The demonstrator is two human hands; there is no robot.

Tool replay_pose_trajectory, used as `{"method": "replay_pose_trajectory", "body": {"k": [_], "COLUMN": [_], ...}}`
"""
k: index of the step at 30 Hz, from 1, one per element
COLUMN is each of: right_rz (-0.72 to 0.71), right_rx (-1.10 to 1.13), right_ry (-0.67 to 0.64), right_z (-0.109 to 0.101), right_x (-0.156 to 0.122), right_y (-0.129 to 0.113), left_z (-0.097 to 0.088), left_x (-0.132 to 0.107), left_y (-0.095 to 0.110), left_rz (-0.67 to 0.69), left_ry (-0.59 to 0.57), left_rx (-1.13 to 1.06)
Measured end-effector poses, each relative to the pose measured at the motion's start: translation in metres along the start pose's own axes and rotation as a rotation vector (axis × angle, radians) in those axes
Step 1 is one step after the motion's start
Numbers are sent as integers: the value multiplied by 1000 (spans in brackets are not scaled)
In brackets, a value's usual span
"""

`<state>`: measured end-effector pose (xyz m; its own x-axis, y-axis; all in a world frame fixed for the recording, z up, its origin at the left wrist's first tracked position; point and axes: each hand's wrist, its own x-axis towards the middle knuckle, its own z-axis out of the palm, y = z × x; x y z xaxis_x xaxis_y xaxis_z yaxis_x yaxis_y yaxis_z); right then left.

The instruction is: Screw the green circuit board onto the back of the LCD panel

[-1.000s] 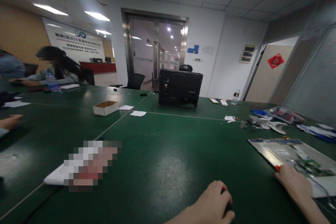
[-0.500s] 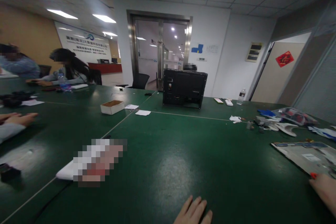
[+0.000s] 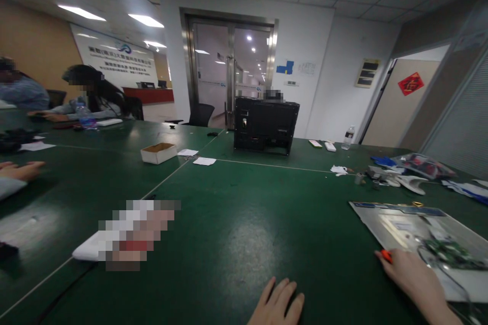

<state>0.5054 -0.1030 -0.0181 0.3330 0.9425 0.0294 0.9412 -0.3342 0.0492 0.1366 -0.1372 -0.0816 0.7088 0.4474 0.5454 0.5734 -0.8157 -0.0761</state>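
My left hand point(image 3: 276, 304) lies flat on the green table point(image 3: 236, 223) at the bottom middle, fingers stretched out and nothing in it. My right hand point(image 3: 409, 271) rests at the bottom right, closed round a small tool with an orange-red tip point(image 3: 386, 256) that pokes out from its fingers. It sits at the near edge of a flat metal panel point(image 3: 396, 221) that carries a green circuit board point(image 3: 452, 254) and loose wires.
A black monitor back point(image 3: 265, 126) stands upright mid-table. A small open cardboard box point(image 3: 158, 153), paper slips, a water bottle point(image 3: 346, 138), bags and parts point(image 3: 407, 167) lie around. Other people sit at the far left; another person's hand point(image 3: 19, 168) rests at the left edge.
My left hand went from curled to flat with fingers stretched. The view swung away from the metal panel and back, so the panel and my right hand show again at the right.
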Motion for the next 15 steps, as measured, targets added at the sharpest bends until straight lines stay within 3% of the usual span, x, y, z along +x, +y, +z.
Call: {"method": "replay_pose_trajectory", "body": {"k": [4,9,15], "right_rz": [-204,-497,-835], "right_rx": [-28,106,116], "right_ry": [-12,-121,-360], "right_z": [-10,-32,-42], "right_x": [-50,-109,-151], "right_y": [-88,-186,-290], "left_z": [-10,-41,-85], "left_x": [4,-4,-16], "left_y": [-7,-16,-51], "left_rz": [-91,-256,-681], "left_ry": [-25,-14,8], "left_rx": [-116,-248,-526]}}
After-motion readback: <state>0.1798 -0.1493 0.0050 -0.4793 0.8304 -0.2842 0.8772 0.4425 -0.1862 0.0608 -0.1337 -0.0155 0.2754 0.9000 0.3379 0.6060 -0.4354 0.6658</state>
